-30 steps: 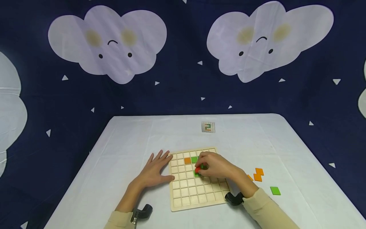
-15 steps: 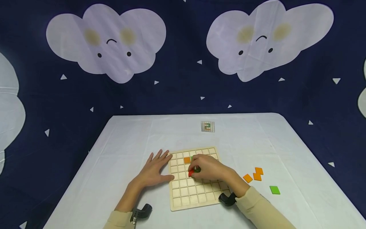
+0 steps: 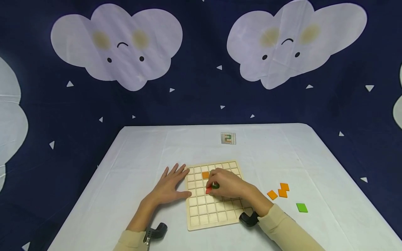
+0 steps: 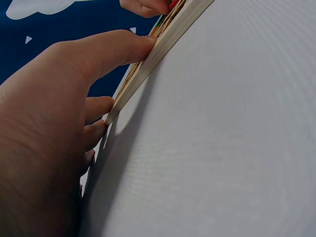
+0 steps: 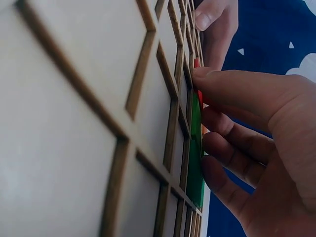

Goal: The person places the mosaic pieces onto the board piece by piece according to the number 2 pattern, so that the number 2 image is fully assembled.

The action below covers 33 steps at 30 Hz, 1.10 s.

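Observation:
A square wooden grid board (image 3: 202, 220) lies on the white table. My right hand (image 3: 230, 184) is over its middle, pinching a red tile (image 3: 208, 190) between thumb and fingers at one of the cells. In the right wrist view the red tile (image 5: 196, 63) sits low at the grid, and green tiles (image 5: 195, 170) lie in cells under the curled fingers. An orange tile (image 3: 205, 175) is in an upper cell left of that hand. My left hand (image 3: 169, 189) is spread flat at the board's left edge, thumb and fingertips touching its rim.
Right of the board lie several loose orange tiles (image 3: 283, 193) and one green tile (image 3: 302, 207). Toward the table's far edge is a small card (image 3: 228, 138) with a coloured grid pattern. A dark blue cloth with clouds hangs behind the table.
My right hand has shifted left across the board with the red tile and lowered it to a cell left of the green tiles. The left hand has stayed in place.

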### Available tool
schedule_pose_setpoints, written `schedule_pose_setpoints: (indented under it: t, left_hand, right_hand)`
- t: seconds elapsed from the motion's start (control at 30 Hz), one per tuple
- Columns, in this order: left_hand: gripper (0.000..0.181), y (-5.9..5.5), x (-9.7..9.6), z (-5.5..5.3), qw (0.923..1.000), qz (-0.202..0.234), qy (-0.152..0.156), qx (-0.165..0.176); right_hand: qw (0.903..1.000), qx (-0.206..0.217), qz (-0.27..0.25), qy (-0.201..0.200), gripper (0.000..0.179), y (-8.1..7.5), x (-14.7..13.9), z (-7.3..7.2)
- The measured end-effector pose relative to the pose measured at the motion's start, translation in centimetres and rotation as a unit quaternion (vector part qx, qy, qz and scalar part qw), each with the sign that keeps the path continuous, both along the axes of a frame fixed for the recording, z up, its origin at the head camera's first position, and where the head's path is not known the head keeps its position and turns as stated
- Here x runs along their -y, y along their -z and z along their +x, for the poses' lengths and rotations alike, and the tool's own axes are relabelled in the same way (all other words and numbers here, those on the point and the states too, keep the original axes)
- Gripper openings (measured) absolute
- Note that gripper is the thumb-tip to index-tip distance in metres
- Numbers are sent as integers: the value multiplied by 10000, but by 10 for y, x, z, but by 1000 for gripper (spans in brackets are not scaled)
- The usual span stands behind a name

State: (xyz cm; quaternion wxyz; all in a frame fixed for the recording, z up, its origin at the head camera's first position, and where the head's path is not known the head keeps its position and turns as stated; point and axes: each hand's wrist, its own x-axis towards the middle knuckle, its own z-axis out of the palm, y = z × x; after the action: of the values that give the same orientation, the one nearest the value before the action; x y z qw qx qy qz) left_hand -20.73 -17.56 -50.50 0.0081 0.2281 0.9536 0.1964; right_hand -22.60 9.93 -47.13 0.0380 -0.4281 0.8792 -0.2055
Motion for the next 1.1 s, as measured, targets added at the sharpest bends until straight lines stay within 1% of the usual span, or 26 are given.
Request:
schedule_pose_setpoints:
  t: [0.23, 0.53, 0.67, 0.93, 1.1]
  left_hand:
    - [92, -1, 0, 1, 10000, 5, -9, 17]
    - [92, -1, 0, 0, 10000, -26, -7, 2]
    - [92, -1, 0, 0, 10000, -25, 1, -1]
    - [92, 1, -1, 0, 10000, -5, -51, 14]
    - [93, -1, -1, 0, 10000, -10, -68, 18]
  right_hand:
    - [10000, 78, -31, 32, 10, 1, 0, 1]
    - [10000, -93, 6, -21, 13, 1, -2, 1]
    - [9999, -133, -23, 50, 13, 1, -6, 3]
    - [9993, 202, -169, 271, 15, 0, -19, 8]
    - [9985, 268, -299, 371, 14, 0, -27, 9]
